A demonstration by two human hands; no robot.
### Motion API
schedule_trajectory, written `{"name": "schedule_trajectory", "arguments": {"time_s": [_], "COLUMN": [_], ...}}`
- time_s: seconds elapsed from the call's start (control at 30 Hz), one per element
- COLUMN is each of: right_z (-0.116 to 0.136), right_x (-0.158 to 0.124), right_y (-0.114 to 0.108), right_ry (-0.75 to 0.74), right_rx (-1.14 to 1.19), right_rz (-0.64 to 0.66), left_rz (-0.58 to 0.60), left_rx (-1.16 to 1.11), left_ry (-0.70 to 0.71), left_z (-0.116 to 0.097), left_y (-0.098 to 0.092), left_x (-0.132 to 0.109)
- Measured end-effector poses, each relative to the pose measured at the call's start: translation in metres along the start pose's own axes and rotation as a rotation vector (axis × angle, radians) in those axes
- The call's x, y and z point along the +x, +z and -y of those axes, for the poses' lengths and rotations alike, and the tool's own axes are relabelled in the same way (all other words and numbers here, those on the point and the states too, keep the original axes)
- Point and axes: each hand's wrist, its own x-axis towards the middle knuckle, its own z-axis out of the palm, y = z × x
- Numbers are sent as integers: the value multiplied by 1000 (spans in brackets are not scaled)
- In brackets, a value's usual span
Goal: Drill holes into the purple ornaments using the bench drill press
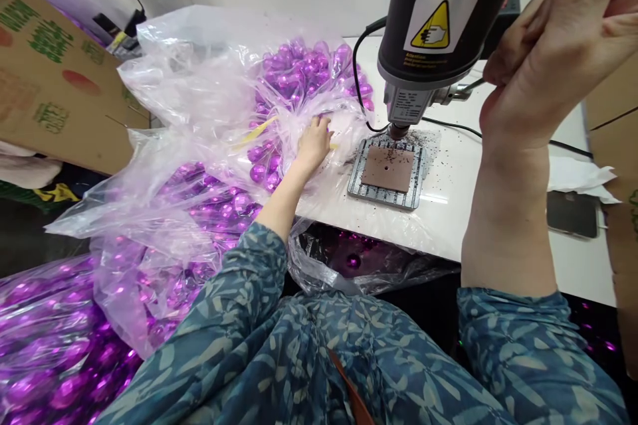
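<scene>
My left hand reaches into the mouth of a clear plastic bag holding shiny purple balls. Its fingers are curled, and what lies within them is hidden. My right hand is raised beside a small black bench drill press. The fingers wrap round the press's feed lever, most of which the hand covers. Beneath the chuck, a brown square block with a small dark hole rests on the slotted metal base plate.
Dark shavings lie around the base on the white table. A lined plastic bag with a purple ball hangs open under the front edge. More bagged purple balls fill the left. A phone lies at right; a cardboard box stands left.
</scene>
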Motion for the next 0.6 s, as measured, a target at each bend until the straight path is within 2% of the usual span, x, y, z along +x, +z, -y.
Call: {"name": "schedule_trajectory", "arguments": {"time_s": [0.1, 0.2, 0.3, 0.4, 0.5, 0.6], "right_z": [-3, 3, 6, 5, 3, -2], "right_x": [1, 0, -1, 0, 2, 2], "right_y": [3, 5, 4, 1, -3, -4], "right_ry": [-54, -55, -104, -95, -66, -109], "right_rx": [-37, -58, -26, -67, -91, -66], "right_rz": [-21, 24, -16, 5, 16, -26], "left_rz": [-24, -33, -12, -7, -39, -13], "left_rx": [110, 72, -73, -432, -759, -897], "left_ry": [-194, -241, -184, -160, -175, -188], "left_z": [10, 16, 18, 12, -3, -22], "left_y": [15, 22, 20, 10, -5, -11], "left_x": [35, 41, 32, 15, -7, -33]}}
